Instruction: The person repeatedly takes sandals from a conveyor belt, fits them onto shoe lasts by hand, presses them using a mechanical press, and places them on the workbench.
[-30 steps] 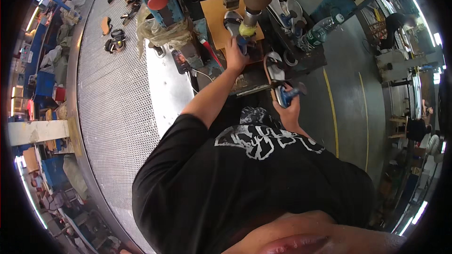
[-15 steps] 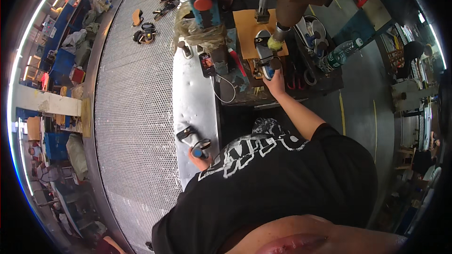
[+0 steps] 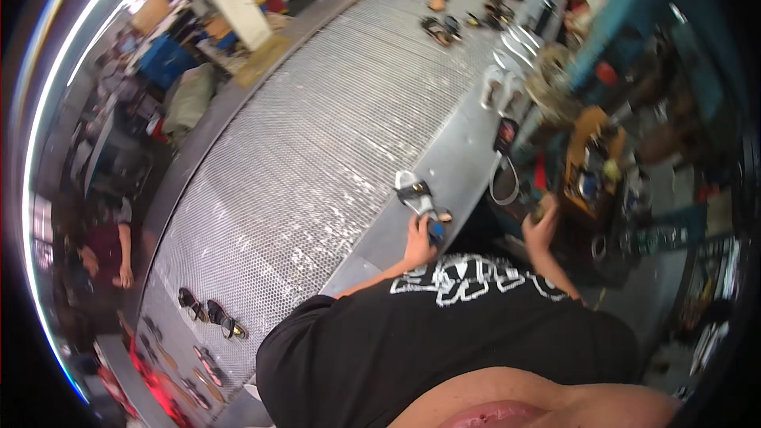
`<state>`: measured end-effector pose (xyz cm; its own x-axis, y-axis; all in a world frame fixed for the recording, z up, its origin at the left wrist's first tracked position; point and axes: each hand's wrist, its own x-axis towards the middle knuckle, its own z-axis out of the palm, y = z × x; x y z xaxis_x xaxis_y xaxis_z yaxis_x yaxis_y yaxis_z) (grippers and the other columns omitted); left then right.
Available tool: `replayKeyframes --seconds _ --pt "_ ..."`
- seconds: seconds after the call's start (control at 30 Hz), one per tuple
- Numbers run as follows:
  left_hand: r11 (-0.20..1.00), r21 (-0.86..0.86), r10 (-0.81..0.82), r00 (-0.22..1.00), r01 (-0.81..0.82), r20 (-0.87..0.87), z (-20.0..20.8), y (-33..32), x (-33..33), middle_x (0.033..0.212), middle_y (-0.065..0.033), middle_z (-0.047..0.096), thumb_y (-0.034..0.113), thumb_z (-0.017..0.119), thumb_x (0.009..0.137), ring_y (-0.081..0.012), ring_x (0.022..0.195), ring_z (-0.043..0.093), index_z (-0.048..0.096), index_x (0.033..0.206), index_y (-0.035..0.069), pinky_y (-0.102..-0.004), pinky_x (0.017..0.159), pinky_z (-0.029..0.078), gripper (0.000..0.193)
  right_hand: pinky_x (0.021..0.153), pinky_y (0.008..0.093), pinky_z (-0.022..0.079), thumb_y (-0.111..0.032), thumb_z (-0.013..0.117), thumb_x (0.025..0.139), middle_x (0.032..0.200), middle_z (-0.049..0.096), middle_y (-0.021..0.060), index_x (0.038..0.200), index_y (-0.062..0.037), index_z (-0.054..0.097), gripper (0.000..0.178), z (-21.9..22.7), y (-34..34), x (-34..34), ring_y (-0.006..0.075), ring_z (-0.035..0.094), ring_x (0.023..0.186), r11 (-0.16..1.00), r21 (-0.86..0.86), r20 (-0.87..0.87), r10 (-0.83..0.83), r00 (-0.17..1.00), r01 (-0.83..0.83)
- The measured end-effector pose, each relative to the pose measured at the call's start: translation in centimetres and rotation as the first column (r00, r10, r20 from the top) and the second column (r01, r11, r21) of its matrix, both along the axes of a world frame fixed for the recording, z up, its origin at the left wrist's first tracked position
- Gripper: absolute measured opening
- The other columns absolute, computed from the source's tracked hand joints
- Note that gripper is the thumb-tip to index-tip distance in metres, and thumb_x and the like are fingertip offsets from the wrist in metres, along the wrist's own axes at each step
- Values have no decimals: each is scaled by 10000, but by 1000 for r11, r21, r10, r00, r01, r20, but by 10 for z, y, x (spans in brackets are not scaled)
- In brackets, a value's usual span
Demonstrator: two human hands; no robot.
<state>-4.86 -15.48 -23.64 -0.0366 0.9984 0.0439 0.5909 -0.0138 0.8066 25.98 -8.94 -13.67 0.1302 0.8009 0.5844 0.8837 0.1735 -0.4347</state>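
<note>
My left hand (image 3: 419, 244) grips the heel end of a sandal (image 3: 414, 192) with a white insole, black straps and a blue round patch at the heel. The sandal's toe points away, over the edge between the metal ledge and the mesh belt. My right hand (image 3: 541, 228) is held near the machine bench, its fingers curled round a small dark thing that is blurred. Just beyond it, another sandal (image 3: 587, 184) with a blue part sits on the brown board (image 3: 588, 127) beneath the machine (image 3: 674, 143).
A wide mesh conveyor belt (image 3: 309, 166) carries a black sandal pair (image 3: 212, 313) at near left and more sandals (image 3: 441, 29) farther off. White shoe-shaped pieces (image 3: 507, 71) and a phone-like device (image 3: 505, 135) with a white cable lie on the ledge. Another person (image 3: 111, 250) is at left.
The view has swung to the left. My right hand has drawn back from the sandal under the machine. My left hand has moved its sandal outward to the belt's edge.
</note>
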Motion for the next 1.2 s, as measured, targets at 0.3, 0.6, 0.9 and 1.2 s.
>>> replayKeyframes --seconds 0.3,0.6,0.9,1.2 --pt "646 -717 596 414 262 688 -14 -40 -85 1085 -99 590 242 694 804 -233 940 603 308 1371 126 -369 787 497 696 1089 399 267 -161 761 657 1438 314 146 1326 -53 311 814 -95 -42 -196 358 269 1346 574 -346 -322 670 669 -742" --pt "880 -315 461 -481 355 746 46 21 -71 1201 -150 552 499 562 856 -346 1099 538 479 1239 98 -548 955 404 561 990 353 391 -90 765 598 1208 553 117 1270 -37 457 742 19 -12 -217 226 525 1128 300 -486 -717 400 571 -821" --pt "246 56 361 145 -968 921 235 129 -260 899 -84 545 -19 504 837 -154 732 534 286 1167 42 -301 637 469 401 1074 346 289 -99 713 645 1324 448 125 1337 -64 358 778 55 1 -157 249 426 1232 193 -426 -719 521 460 -884" --pt "900 4 258 539 -435 802 287 248 -97 1314 -245 401 -33 736 698 -393 1193 453 63 1441 46 -495 1007 387 1005 1095 384 266 -136 709 634 1390 327 267 1390 -14 290 873 -89 10 -190 364 298 1325 283 -768 -205 741 640 -574"
